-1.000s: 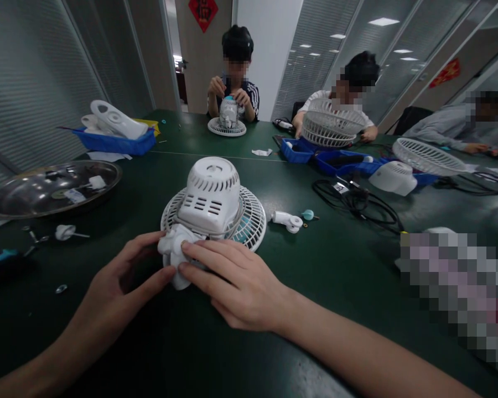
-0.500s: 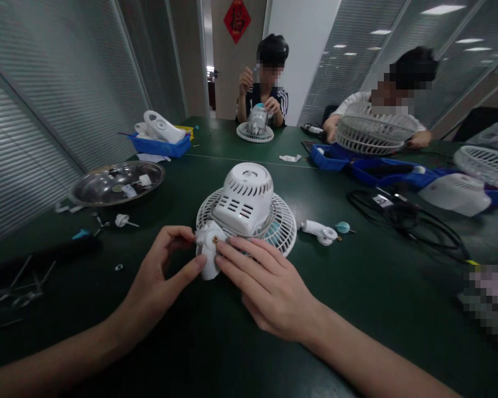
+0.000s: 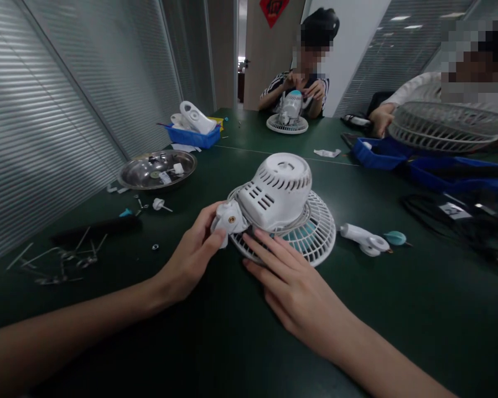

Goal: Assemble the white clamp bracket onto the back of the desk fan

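Observation:
A white fan head lies face down on the green table, its motor housing (image 3: 280, 190) on top and its round grille (image 3: 326, 232) against the tabletop. At the housing's near left juts a white neck joint (image 3: 229, 216) with a brass-coloured hole. My left hand (image 3: 193, 251) grips this joint between thumb and fingers. Stretched out, the fingers of my right hand (image 3: 292, 282) rest on the near edge of the grille, beside the housing. Pale blue blades show through the grille bars.
A metal bowl (image 3: 157, 171) with small parts stands at the left. Nearer lie loose metal rods (image 3: 68, 260) and a black bar (image 3: 95, 229). To the right are a white handle-like part (image 3: 363, 237) and a black cable (image 3: 444, 221). Two people work beyond, near blue trays (image 3: 377, 153).
My view has swung left. The fan has turned slightly, bringing its joint to the left. My left hand has closed on the joint; my right fingers have moved from it to the grille.

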Tool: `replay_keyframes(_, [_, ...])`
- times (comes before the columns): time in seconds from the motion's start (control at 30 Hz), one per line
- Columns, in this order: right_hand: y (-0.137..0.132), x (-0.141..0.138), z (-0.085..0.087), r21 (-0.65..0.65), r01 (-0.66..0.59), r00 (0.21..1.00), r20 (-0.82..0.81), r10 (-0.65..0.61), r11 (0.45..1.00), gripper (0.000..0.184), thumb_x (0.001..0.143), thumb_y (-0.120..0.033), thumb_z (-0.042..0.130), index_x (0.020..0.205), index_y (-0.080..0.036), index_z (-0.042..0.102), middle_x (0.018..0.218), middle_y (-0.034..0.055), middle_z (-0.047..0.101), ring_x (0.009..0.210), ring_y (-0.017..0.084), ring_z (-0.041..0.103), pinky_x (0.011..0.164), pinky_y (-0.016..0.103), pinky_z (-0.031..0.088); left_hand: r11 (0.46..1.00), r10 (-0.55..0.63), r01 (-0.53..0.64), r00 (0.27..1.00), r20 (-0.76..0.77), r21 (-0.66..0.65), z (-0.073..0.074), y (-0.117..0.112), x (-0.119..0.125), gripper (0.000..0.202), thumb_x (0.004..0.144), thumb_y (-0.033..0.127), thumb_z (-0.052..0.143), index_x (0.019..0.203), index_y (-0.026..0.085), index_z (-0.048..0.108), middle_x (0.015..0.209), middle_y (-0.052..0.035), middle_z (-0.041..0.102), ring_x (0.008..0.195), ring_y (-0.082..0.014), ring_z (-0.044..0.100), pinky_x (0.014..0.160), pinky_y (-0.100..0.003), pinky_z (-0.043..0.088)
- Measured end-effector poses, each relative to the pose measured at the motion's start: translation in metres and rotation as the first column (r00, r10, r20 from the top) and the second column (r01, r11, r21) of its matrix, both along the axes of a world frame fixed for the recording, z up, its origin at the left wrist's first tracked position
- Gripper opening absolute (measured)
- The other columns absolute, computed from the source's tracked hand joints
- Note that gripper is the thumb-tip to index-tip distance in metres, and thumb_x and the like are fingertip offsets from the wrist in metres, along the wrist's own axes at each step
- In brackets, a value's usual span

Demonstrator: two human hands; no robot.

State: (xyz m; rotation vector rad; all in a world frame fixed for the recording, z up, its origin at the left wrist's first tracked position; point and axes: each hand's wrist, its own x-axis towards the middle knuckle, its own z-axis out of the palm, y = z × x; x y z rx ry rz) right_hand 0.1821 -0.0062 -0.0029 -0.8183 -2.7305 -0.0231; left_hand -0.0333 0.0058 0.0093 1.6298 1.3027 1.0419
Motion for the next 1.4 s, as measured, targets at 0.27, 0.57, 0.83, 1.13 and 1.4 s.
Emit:
replay_keyframes(0.27, [-0.003, -0.009, -0.006, -0.047, -0.034, 0.999, 0.015, 0.035, 0.998, 0.046, 0.09, -0.016, 0.039, 0.135, -0.014, 0.047, 0.152, 0.0079, 0.028, 0.143, 0.021, 0.013, 0.116, 0.046, 0.02, 0.994, 0.057, -0.033, 0.971, -0.232, 0.106, 0.0, 0.019, -0.006, 0.037, 0.092, 0.04, 0.044, 0.122, 0.018, 0.045, 0.099, -0.0041, 0.062, 0.08, -0.0171, 0.058, 0.07, -0.029, 0.046])
replay_keyframes(0.57, [-0.002, -0.008, -0.006, -0.069, -0.054, 0.999, -0.006, 0.053, 0.996, 0.048, 0.088, -0.012, 0.04, 0.135, -0.015, 0.046, 0.15, 0.0085, 0.034, 0.142, 0.022, 0.02, 0.115, 0.048, 0.023, 0.988, 0.047, -0.011, 0.971, -0.235, 0.153, 0.003, 0.021, -0.006, 0.022, 0.088, 0.025, 0.046, 0.109, 0.019, 0.051, 0.091, 0.0005, 0.059, 0.074, -0.0139, 0.053, 0.066, -0.025, 0.042])
replay_keyframes(0.83, [-0.01, 0.001, 0.008, 0.036, -0.097, 0.915, -0.39, 0.103, 0.995, 0.037, 0.086, -0.012, 0.044, 0.122, -0.01, 0.052, 0.111, 0.0084, 0.066, 0.107, 0.016, 0.058, 0.106, 0.039, 0.038, 0.936, -0.142, 0.227, 0.943, -0.301, 0.27, 0.001, 0.01, -0.01, 0.038, 0.09, 0.038, 0.047, 0.121, 0.017, 0.044, 0.099, -0.0045, 0.06, 0.083, -0.0167, 0.056, 0.073, -0.027, 0.045])
replay_keyframes(1.13, [-0.018, 0.007, 0.009, 0.29, 0.115, 0.946, -0.323, -0.016, 0.95, 0.044, 0.083, -0.02, 0.051, 0.127, -0.015, 0.053, 0.14, 0.0088, 0.048, 0.135, 0.022, 0.034, 0.115, 0.04, 0.022, 0.977, -0.143, 0.187, 0.932, -0.333, 0.104, 0.003, 0.01, -0.002, 0.024, 0.094, 0.036, 0.041, 0.1, 0.021, 0.058, 0.087, -0.0023, 0.064, 0.078, -0.0159, 0.06, 0.071, -0.027, 0.048])
replay_keyframes(1.4, [-0.016, 0.003, 0.014, 0.162, -0.06, 0.991, -0.109, 0.079, 0.985, 0.052, 0.088, -0.021, 0.041, 0.139, -0.013, 0.04, 0.154, 0.0063, 0.024, 0.144, 0.019, 0.007, 0.117, 0.04, 0.015, 0.981, 0.026, 0.037, 0.948, -0.318, 0.19, 0.002, 0.019, -0.003, 0.021, 0.09, 0.036, 0.046, 0.096, 0.021, 0.059, 0.094, -0.0041, 0.066, 0.088, -0.0192, 0.062, 0.078, -0.03, 0.049])
